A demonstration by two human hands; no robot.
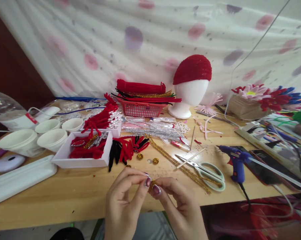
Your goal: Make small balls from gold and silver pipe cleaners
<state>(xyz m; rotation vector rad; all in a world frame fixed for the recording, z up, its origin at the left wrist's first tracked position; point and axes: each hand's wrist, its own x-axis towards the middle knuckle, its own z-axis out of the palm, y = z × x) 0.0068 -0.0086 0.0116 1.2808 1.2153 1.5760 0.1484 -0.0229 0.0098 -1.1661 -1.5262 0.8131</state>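
Both hands meet over the table's front edge, pinching one small gold tinsel piece (152, 185) between thumbs and forefingers. My left hand (127, 196) grips it from the left, my right hand (179, 200) from the right; the fingertips hide most of it. It looks like a coiled length of gold pipe cleaner. Just beyond the hands lie small gold coils (155, 161), with another gold coil (140, 156) beside them. Long gold pipe cleaners (165, 155) stretch diagonally across the wood to a pair of scissors (207, 171) with pale green handles.
A blue glue gun (236, 161) stands at right near a dark phone (265, 166). At left are a white box (83, 162) of red pieces and several white bowls (18, 141). Behind are a red basket (143, 108) and a white foam head (190, 93) wearing a red cap.
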